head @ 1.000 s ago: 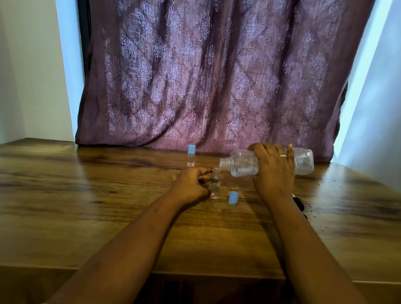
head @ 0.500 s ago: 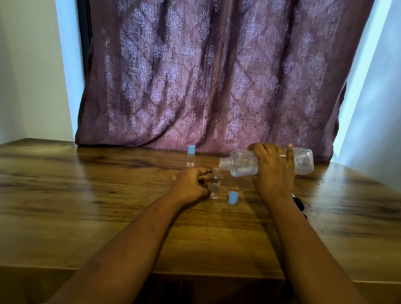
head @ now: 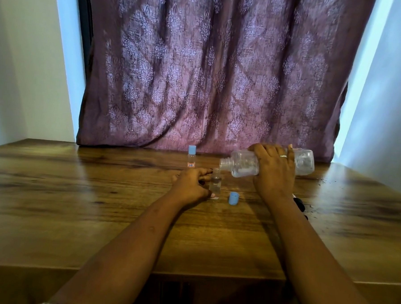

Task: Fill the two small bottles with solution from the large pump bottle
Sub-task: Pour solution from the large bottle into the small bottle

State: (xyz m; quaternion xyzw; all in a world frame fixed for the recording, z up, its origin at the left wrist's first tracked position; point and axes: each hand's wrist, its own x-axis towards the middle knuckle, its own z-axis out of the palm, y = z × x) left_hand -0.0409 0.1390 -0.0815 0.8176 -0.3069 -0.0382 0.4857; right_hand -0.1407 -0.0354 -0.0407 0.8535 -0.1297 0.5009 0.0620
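Observation:
My right hand (head: 274,172) grips the large clear bottle (head: 243,165), which lies tipped on its side with its open neck pointing left, just over the mouth of a small clear bottle (head: 215,184). That small bottle stands uncapped on the table, held upright by my left hand (head: 192,185) with fingers and thumb round it. Its blue cap (head: 233,198) lies on the wood just to its right. A second small bottle (head: 191,159) with a blue cap and a label stands behind, near the curtain.
The wooden table (head: 99,204) runs wide to both sides. A dark object (head: 300,203) lies partly hidden behind my right forearm. A patterned purple curtain (head: 210,71) hangs along the table's far edge. Small dark specks dot the wood at far right.

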